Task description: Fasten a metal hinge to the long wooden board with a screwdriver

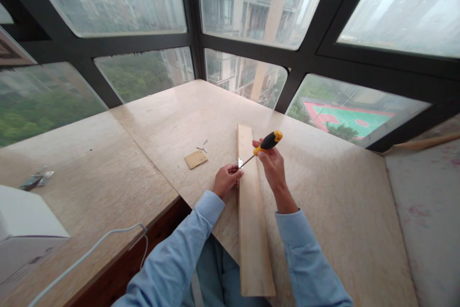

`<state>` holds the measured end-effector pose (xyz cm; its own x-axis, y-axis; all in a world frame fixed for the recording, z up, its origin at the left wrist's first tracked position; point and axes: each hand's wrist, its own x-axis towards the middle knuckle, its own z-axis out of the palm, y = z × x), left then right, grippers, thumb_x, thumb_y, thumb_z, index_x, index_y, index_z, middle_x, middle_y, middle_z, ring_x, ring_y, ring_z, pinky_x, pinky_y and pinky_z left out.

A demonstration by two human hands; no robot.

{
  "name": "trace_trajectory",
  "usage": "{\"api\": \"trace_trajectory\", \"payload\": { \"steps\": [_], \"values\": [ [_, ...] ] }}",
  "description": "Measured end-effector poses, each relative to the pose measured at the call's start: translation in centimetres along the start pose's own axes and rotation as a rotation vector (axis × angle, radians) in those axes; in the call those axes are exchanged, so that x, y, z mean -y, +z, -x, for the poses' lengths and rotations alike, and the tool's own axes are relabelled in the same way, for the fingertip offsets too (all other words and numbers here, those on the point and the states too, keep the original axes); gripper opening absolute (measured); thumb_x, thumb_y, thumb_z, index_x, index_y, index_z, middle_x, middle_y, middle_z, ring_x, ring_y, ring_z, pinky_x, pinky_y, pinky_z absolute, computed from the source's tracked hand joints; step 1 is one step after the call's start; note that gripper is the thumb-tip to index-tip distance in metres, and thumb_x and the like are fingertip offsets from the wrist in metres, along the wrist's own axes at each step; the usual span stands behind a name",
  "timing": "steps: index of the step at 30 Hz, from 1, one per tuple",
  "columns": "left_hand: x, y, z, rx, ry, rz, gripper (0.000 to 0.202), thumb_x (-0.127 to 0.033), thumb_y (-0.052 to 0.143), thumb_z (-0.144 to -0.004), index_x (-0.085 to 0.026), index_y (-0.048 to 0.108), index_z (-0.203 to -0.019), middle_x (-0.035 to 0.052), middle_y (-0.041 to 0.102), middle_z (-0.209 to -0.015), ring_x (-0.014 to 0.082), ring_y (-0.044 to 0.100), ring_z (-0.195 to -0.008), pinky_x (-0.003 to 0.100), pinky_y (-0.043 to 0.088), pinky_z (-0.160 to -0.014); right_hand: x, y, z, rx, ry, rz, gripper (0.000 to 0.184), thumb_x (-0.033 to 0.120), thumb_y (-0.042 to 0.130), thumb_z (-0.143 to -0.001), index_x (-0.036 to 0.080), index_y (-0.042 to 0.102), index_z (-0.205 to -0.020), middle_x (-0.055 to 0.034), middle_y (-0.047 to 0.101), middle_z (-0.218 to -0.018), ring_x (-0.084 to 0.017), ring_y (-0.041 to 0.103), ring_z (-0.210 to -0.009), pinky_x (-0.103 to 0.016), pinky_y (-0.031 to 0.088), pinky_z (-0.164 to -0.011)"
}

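A long pale wooden plank [253, 230] lies on the marble sill, running away from me. My right hand [272, 162] is closed round a yellow and black screwdriver [268, 142], whose tip points down-left at a small metal hinge [239, 162] on the plank's left edge. My left hand [226, 180] is curled against that edge, fingers pinched at the hinge. Both arms wear light blue sleeves.
A small square wood piece [196, 158] and a few loose screws [203, 146] lie left of the plank. More metal hinges [37, 178] rest far left, near a white box [25, 235] and a white cable [89, 249]. Dark-framed windows ring the sill.
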<state>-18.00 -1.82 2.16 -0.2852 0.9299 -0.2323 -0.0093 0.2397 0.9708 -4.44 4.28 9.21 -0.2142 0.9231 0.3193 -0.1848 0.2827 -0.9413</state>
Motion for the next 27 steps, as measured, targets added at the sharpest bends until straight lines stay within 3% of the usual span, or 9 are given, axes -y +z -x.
{"api": "trace_trajectory", "payload": {
  "steps": [3, 7, 9, 12, 14, 18, 21, 24, 27],
  "values": [
    [-0.12, 0.04, 0.05, -0.006, 0.003, -0.002, 0.038, -0.034, 0.069, -0.072, -0.011, 0.067, -0.102, 0.0099, 0.070, -0.095, 0.0173, 0.065, -0.075, 0.021, 0.051, -0.052, -0.16, 0.21, -0.05, -0.078, -0.027, 0.069, 0.046, 0.040, 0.074, -0.071, 0.021, 0.057, -0.109, -0.0090, 0.062, -0.115, -0.023, 0.060, -0.107, -0.039, 0.053, -0.085],
    [-0.03, 0.00, -0.02, -0.007, -0.009, -0.010, 0.040, -0.035, 0.070, -0.070, -0.012, 0.067, -0.103, 0.0093, 0.070, -0.095, 0.0175, 0.066, -0.075, 0.021, 0.051, -0.051, -0.23, 0.08, -0.07, -0.249, -0.046, 0.150, 0.036, 0.039, 0.079, -0.066, 0.018, 0.057, -0.086, -0.0033, 0.065, -0.084, -0.019, 0.064, -0.079, -0.035, 0.055, -0.074],
    [0.09, -0.02, -0.09, -0.004, -0.006, -0.010, 0.040, -0.035, 0.070, -0.071, -0.012, 0.067, -0.103, 0.0093, 0.070, -0.095, 0.0176, 0.066, -0.076, 0.020, 0.051, -0.051, -0.21, -0.01, -0.05, -0.200, -0.049, 0.113, 0.032, 0.039, 0.075, -0.071, 0.017, 0.060, -0.089, -0.0047, 0.067, -0.086, -0.019, 0.065, -0.080, -0.037, 0.054, -0.078],
    [0.21, -0.01, -0.14, -0.001, 0.001, 0.001, 0.040, -0.036, 0.070, -0.070, -0.012, 0.066, -0.102, 0.0097, 0.070, -0.096, 0.0181, 0.066, -0.077, 0.021, 0.051, -0.051, -0.20, -0.01, -0.06, -0.066, -0.055, 0.036, 0.036, 0.040, 0.065, -0.080, 0.018, 0.058, -0.107, -0.0097, 0.067, -0.106, -0.022, 0.063, -0.102, -0.041, 0.051, -0.089],
    [0.22, 0.01, -0.13, -0.003, 0.000, 0.004, 0.040, -0.036, 0.070, -0.070, -0.012, 0.066, -0.102, 0.0098, 0.070, -0.096, 0.0181, 0.066, -0.078, 0.021, 0.051, -0.052, -0.22, -0.01, -0.11, -0.066, -0.066, 0.083, 0.044, 0.041, 0.068, -0.077, 0.020, 0.055, -0.113, -0.0105, 0.063, -0.116, -0.024, 0.058, -0.112, -0.042, 0.050, -0.092],
    [0.19, 0.04, -0.09, 0.000, 0.000, -0.001, 0.038, -0.035, 0.069, -0.072, -0.012, 0.066, -0.102, 0.0100, 0.070, -0.096, 0.0183, 0.066, -0.077, 0.022, 0.052, -0.053, -0.17, -0.29, -0.16, -0.190, -0.027, 0.242, 0.044, 0.041, 0.080, -0.064, 0.018, 0.058, -0.094, -0.0061, 0.066, -0.093, -0.022, 0.065, -0.090, -0.039, 0.054, -0.079],
    [0.14, 0.04, -0.11, 0.003, 0.001, -0.002, 0.037, -0.033, 0.068, -0.072, -0.012, 0.066, -0.102, 0.0102, 0.070, -0.096, 0.0186, 0.066, -0.078, 0.022, 0.052, -0.052, -0.03, -0.55, -0.04, -0.154, -0.031, 0.265, 0.033, 0.041, 0.077, -0.068, 0.017, 0.061, -0.085, -0.0045, 0.067, -0.082, -0.020, 0.065, -0.075, -0.037, 0.054, -0.074],
    [0.10, 0.07, -0.15, 0.003, 0.003, -0.001, 0.037, -0.032, 0.067, -0.072, -0.011, 0.066, -0.102, 0.0105, 0.070, -0.097, 0.0185, 0.066, -0.079, 0.021, 0.052, -0.052, -0.03, -0.55, 0.11, -0.038, -0.050, 0.204, 0.030, 0.038, 0.068, -0.077, 0.019, 0.063, -0.101, -0.0076, 0.069, -0.099, -0.021, 0.066, -0.089, -0.040, 0.052, -0.084],
    [0.08, 0.08, -0.12, 0.000, 0.000, 0.000, 0.036, -0.032, 0.068, -0.072, -0.011, 0.066, -0.102, 0.0105, 0.070, -0.097, 0.0187, 0.066, -0.079, 0.022, 0.052, -0.053, -0.13, -0.30, 0.14, 0.040, -0.067, 0.126, 0.041, 0.036, 0.065, -0.079, 0.021, 0.056, -0.116, -0.0092, 0.062, -0.119, -0.022, 0.060, -0.108, -0.040, 0.050, -0.090]
  ]
}}
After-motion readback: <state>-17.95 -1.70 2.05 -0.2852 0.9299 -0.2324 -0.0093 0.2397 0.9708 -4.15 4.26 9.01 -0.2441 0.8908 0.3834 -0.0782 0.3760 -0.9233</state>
